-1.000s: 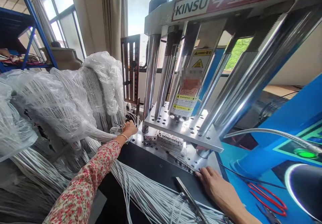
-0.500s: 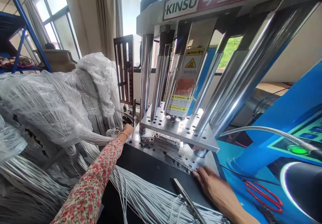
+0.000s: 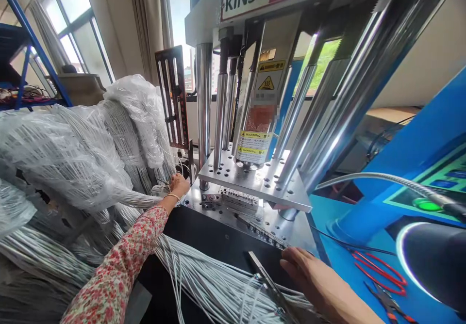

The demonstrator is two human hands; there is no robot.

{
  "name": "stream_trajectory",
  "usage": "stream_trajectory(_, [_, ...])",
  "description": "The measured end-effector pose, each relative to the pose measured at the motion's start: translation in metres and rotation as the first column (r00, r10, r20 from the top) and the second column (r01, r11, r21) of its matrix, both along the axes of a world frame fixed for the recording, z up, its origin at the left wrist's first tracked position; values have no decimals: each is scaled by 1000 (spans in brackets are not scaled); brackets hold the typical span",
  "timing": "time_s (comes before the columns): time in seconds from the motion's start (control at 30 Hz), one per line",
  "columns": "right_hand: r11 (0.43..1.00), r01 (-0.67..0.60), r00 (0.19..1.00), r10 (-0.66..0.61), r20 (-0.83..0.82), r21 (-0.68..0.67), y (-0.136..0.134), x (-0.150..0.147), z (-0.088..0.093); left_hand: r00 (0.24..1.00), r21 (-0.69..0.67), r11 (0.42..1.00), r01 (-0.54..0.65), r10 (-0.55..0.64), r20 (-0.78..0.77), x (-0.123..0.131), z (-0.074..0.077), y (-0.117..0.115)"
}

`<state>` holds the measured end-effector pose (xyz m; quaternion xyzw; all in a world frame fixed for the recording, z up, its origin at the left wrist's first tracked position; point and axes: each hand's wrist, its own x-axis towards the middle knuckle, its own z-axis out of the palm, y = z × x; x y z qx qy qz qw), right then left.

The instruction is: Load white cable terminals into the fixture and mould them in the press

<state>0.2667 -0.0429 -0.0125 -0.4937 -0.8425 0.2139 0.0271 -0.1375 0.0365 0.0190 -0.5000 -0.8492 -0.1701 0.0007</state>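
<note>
At the left edge of the press base my left hand (image 3: 179, 186) is closed, fingers pinched together beside pale cable ends; what lies inside the grip is hidden. My right hand (image 3: 304, 271) is curled, back upward, at the near end of a narrow metal strip (image 3: 260, 229) with small fittings. Its fingertips are partly hidden, so I cannot tell whether they touch the strip. Under the raised upper plate (image 3: 251, 172) of the press is a metal mold block (image 3: 240, 201). A long metal bar (image 3: 267, 280) lies across a bundle of grey cables (image 3: 204, 270) in front.
Plastic-wrapped cable bundles (image 3: 69, 154) hang at the left. A steel-sheathed hose (image 3: 367, 176) crosses on the right. Red-handled pliers (image 3: 388, 299), a red loop (image 3: 378, 270) and a ring lamp (image 3: 418, 261) are on the blue surface. Steel columns (image 3: 205, 115) surround the plate.
The view has shifted slightly, bringing more of the pliers into sight. My right hand has drawn back a little from the strip's end, its fingers more curled. My left hand stays by the press.
</note>
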Motion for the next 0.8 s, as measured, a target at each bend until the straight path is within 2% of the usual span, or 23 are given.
stream_trajectory(0.07, [967,-60,998,54,-33,-247,-28,-5,21,997,13,997,81,-81,-19,10,0,-14])
stream_trajectory(0.1, [949,-78,997,68,-44,-305,-39,-8,29,989,24,989,144,-143,-24,14,0,-23])
stream_trajectory(0.17, [934,-78,996,61,-58,-350,-53,-12,39,961,55,960,275,-275,-19,25,-1,-42])
stream_trajectory(0.23, [929,-76,996,51,-79,-361,-57,-12,40,918,97,915,393,-397,25,36,-5,-61])
stream_trajectory(0.27, [927,-81,994,50,-93,-367,-56,-10,39,881,125,884,450,-462,97,42,-8,-70])
stream_trajectory(0.33, [919,-71,995,39,-90,-387,-52,-5,36,742,173,831,528,-551,381,59,-16,-87])
stream_trajectory(0.4, [920,-27,996,-11,-94,-392,-48,0,35,558,161,820,549,-503,660,81,-24,-101])
stream_trajectory(0.47, [870,12,981,-107,-164,-492,-44,1,36,385,124,829,546,-380,841,103,-29,-110])
stream_trajectory(0.5, [820,29,961,-180,-209,-572,-42,0,37,297,114,836,536,-313,902,113,-30,-114])
stream_trajectory(0.6, [615,84,850,-455,-265,-784,-35,-6,39,33,86,879,469,-115,993,137,-31,-123])
stream_trajectory(0.67, [542,96,749,-592,-298,-835,-28,-10,38,-142,74,898,433,-13,990,147,-29,-128])
stream_trajectory(0.7, [536,61,707,-619,-343,-842,-22,-13,37,-218,73,896,439,27,976,151,-28,-131])
stream_trajectory(0.73, [558,13,681,-613,-401,-830,-15,-16,35,-281,73,883,464,68,957,154,-27,-133])
stream_trajectory(0.77, [622,-21,676,-568,-469,-783,-5,-19,33,-331,73,859,506,116,937,155,-26,-133])
stream_trajectory(0.8, [709,-35,692,-491,-529,-704,7,-22,30,-366,72,826,559,168,915,157,-26,-131])
